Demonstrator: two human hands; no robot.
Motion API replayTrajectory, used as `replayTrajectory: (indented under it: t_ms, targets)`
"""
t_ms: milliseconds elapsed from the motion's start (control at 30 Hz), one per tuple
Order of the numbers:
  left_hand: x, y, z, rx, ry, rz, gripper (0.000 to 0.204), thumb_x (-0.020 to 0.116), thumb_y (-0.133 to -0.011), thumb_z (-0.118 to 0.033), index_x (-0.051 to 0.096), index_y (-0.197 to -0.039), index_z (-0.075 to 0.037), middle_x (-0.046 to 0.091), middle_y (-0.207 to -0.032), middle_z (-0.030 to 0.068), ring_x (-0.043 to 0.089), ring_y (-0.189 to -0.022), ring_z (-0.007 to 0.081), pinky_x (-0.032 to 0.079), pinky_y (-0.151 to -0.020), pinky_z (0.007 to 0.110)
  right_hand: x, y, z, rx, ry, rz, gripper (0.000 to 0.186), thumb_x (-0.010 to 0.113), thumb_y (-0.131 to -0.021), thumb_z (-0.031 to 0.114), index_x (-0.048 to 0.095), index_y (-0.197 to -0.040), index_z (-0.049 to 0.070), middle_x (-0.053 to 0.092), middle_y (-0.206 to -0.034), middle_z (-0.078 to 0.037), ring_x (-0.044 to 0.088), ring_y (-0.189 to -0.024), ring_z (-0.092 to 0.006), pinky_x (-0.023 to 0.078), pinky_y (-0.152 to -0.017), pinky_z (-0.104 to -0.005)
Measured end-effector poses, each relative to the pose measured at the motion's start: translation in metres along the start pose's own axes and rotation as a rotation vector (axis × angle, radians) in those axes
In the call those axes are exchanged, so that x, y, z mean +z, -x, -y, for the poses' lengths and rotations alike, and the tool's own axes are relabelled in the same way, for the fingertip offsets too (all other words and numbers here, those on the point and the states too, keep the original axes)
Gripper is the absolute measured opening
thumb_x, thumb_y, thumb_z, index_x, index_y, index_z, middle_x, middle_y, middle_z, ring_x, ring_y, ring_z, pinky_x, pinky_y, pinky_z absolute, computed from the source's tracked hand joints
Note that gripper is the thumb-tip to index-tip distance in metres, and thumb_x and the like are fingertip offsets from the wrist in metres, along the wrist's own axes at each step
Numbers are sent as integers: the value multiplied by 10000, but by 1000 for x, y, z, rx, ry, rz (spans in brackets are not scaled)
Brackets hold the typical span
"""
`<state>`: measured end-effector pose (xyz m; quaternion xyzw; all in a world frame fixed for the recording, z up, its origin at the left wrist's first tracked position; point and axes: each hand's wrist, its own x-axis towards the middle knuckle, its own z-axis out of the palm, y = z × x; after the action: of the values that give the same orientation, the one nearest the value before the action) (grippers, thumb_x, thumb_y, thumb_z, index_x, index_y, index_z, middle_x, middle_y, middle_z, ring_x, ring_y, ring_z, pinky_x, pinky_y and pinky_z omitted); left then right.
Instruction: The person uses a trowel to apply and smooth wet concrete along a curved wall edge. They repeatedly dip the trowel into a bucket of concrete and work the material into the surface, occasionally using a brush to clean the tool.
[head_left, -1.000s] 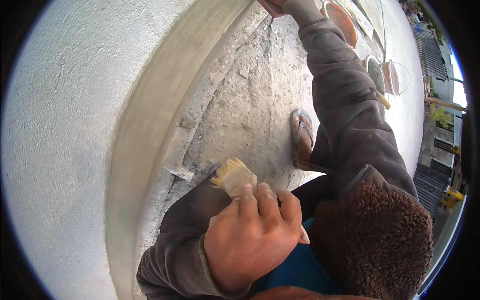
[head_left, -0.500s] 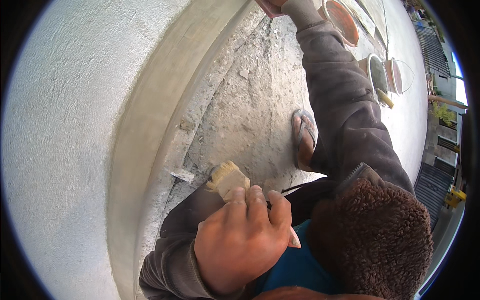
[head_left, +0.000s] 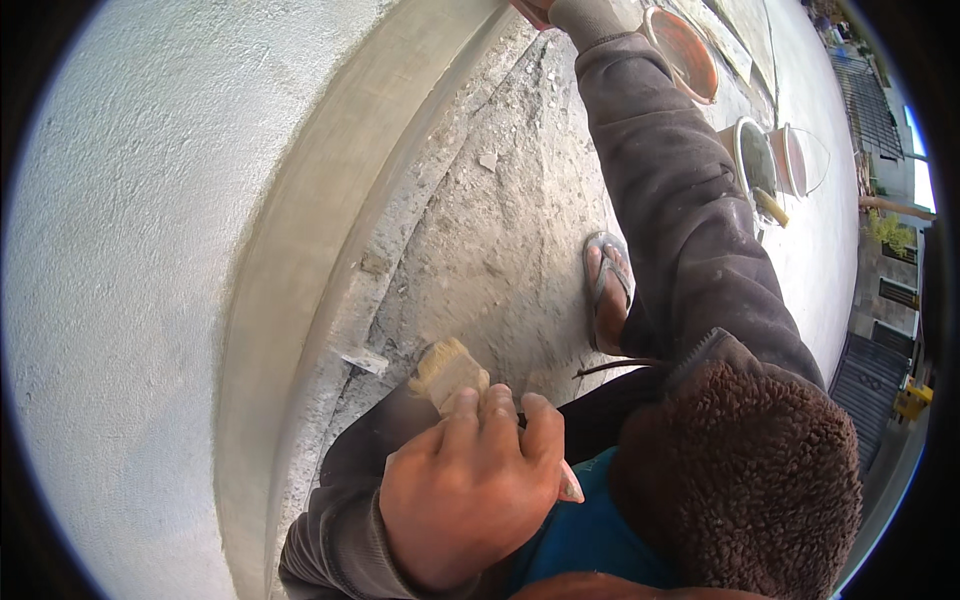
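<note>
The person wears a dark brown-grey jacket (head_left: 695,230) of smooth, matt cloth. Its right sleeve (head_left: 665,150) is loose and deeply creased, with a few pale specks; the left sleeve (head_left: 330,545) ends in a ribbed cuff (head_left: 376,540) of much the same shade. Curly dark brown fleece (head_left: 745,480) shows at the chest, edged by a toothed zip (head_left: 703,355). Beneath is a bright blue shirt (head_left: 590,520). A thin dark cord (head_left: 612,366) shows above dark trousers (head_left: 385,430). The left hand (head_left: 465,490) is bare. One grey sandal (head_left: 606,263) has a V-shaped thong strap.

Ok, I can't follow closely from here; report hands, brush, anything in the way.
Left hand gripping brush. Right hand mostly out of frame at top, grip unclear. Pale fragment lying near wall, left of brush.
</note>
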<state>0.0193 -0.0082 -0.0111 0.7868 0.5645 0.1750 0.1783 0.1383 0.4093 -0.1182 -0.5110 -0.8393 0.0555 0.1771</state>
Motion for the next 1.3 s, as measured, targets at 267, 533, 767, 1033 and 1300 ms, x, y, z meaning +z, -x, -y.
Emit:
replayTrajectory:
  t_ms: [267, 533, 767, 1033, 1300]
  targets:
    - [-2, -5, -9, -43, -47, 148, 149, 781, -837, -221, 685, -864, -110, 769, -888, 41, 771, -807, 177, 564, -551, 278, 29, 211, 192, -630, -316, 3, 202, 693, -901, 200, 818, -1059, 217, 724, -1024, -3, 684, -759, -179, 537, -703, -412]
    - [0, 3, -17, -90, -63, 148, 150, 785, -838, -219, 707, -903, -108, 775, -891, 48, 775, -805, 179, 562, -553, 280, 42, 211, 85, 292, -1499, -415, 415, 612, -945, -3, 490, -1342, 24, 613, -1069, -96, 664, -849, -139, 521, -537, -238]
    - [0, 14, -14, -154, -82, 158, 166, 783, -847, -222, 728, -946, -101, 786, -908, 59, 786, -837, 183, 578, -602, 279, 104, 150, 93, 276, -1376, -536, 398, 633, -947, 1, 500, -1322, 22, 563, -1067, -73, 583, -743, -76, 501, -576, -227]
    - [-2, 13, -22, -204, -94, 190, 160, 775, -844, -197, 745, -962, -92, 786, -883, 63, 791, -836, 191, 589, -620, 286, 167, 329, 203, 61, -1137, -167, 385, 707, -903, 29, 550, -1254, 14, 585, -1107, -169, 634, -950, -335, 541, -867, -400]
    - [-6, 29, -23, -305, -84, 108, 132, 774, -823, -102, 736, -944, -65, 778, -861, 82, 781, -759, 230, 588, -597, 315, 109, 186, 123, 478, -1618, -473, 299, 603, -999, 51, 503, -1277, 7, 579, -1131, -120, 599, -886, -110, 504, -668, -258]
